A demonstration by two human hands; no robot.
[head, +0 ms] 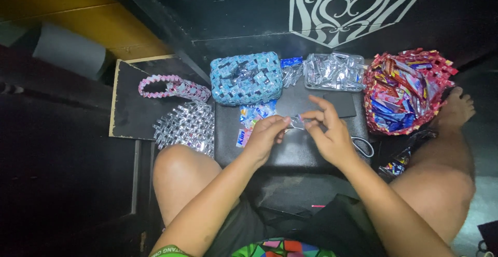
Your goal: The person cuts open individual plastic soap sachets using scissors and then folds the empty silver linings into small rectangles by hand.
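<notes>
From the head view, our left hand [264,135] and right hand [332,132] pinch a tiny shiny wrapper [296,122] over the black desk [290,150], fingers clamped on it. It could slip, because it looks so small.

Glossy foil strip [297,122], shiny woven-wrapper box [246,78], matt black stool [295,150]

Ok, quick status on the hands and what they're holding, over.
Left hand and right hand both pinching a small silvery wrapper piece over the black stool top. Blue woven pouch and wrapper basket off to the sides; nothing in the way.
</notes>
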